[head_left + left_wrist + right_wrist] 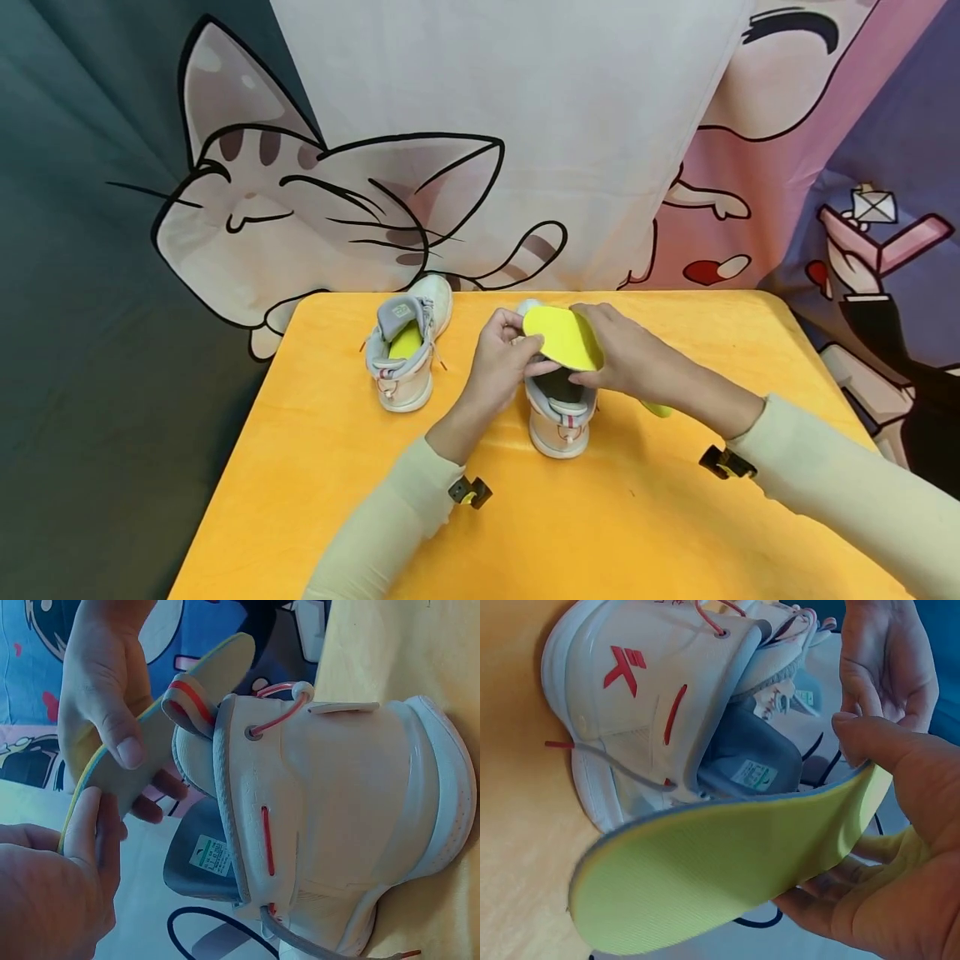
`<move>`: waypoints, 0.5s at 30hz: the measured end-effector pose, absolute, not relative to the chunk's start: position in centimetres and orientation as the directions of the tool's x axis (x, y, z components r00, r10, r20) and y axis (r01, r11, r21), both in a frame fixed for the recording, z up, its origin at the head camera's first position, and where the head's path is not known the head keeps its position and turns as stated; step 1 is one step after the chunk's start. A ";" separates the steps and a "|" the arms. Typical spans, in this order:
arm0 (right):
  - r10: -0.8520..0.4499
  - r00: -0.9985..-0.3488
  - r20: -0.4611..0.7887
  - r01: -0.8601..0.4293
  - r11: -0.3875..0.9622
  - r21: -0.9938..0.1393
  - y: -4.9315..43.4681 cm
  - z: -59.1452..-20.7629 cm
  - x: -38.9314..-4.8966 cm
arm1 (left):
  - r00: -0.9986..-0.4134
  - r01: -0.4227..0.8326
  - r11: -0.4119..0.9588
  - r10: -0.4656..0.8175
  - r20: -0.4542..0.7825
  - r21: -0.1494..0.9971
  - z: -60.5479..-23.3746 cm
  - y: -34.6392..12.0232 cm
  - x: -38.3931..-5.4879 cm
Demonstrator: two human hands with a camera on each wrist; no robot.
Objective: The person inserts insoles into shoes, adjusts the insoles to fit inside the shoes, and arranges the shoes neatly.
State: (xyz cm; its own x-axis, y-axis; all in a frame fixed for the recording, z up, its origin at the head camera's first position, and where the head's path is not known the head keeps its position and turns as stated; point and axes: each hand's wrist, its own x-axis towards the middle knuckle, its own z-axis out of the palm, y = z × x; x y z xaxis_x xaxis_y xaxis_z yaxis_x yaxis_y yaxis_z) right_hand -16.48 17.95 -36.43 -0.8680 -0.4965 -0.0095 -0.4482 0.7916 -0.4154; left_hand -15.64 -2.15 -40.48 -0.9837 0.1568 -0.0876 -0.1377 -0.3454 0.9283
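Observation:
A yellow-green insole (564, 337) with a grey underside is held between both hands above the opening of a white shoe (558, 427). My left hand (501, 360) pinches its left end between thumb and fingers. Gripping it farther along, my right hand (626, 348) has the thumb on one side and fingers on the other, as the right wrist view shows. The insole's rounded end (645, 892) reaches past the right hand, and its tip shows below the right wrist in the head view. The shoe's grey tongue (206, 851) bears a label. Both hands hide the shoe's front.
To the left stands the matching shoe (407, 385), with a yellow-green insole (406, 342) inside and its laces loose. Both shoes are on a yellow table (360, 492). Behind its far edge hangs a cloth backdrop (570, 108) printed with cartoon figures.

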 end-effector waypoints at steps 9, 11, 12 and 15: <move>-0.483 -0.873 0.066 -0.461 0.773 -0.436 20.2 -35.6 -17.0 | -0.990 -0.028 -0.216 0.139 0.002 0.976 -40.4 -3.4 -16.5; -0.476 -0.876 0.072 -0.459 0.779 -0.428 20.8 -35.6 -17.1 | -0.989 -0.010 -0.152 0.144 0.012 0.988 -40.4 -3.7 -16.8; -0.473 -0.878 0.072 -0.456 0.783 -0.423 21.0 -35.6 -17.1 | -0.988 -0.003 -0.123 0.151 0.016 0.992 -40.5 -3.8 -17.0; -0.476 -0.875 0.087 -0.469 0.791 -0.393 21.7 -35.6 -17.0 | -0.983 0.012 -0.041 0.180 0.019 0.999 -40.9 -3.9 -17.6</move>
